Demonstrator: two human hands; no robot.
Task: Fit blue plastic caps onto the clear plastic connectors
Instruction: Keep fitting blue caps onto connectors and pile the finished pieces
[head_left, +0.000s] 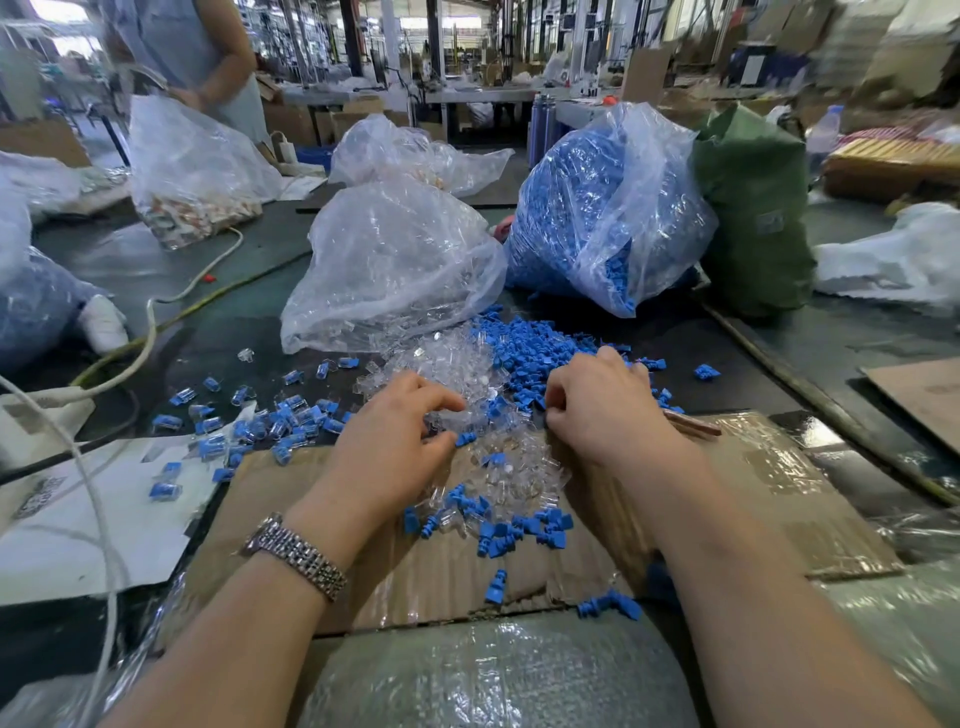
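A heap of clear plastic connectors (467, 374) lies mid-table and spills onto a cardboard sheet (779, 493). Loose blue caps (540, 348) are piled to its right, and more blue caps (519, 530) are scattered near the front. My left hand (395, 441), with a metal watch on its wrist, reaches into the clear heap; its thumb and forefinger curl round a clear connector (453, 422), with a blue cap (466, 439) at the thumb tip. My right hand (597, 410) is curled knuckles-up over the edge of the blue pile, and its fingertips are hidden. Capped connectors (280, 426) lie to the left.
A clear bag of connectors (395, 265) and a bag of blue caps (597, 208) stand behind the piles, with a green bag (753, 208) to the right. White cables (150, 332) cross the left side. Another person (208, 57) stands at the back left by more bags.
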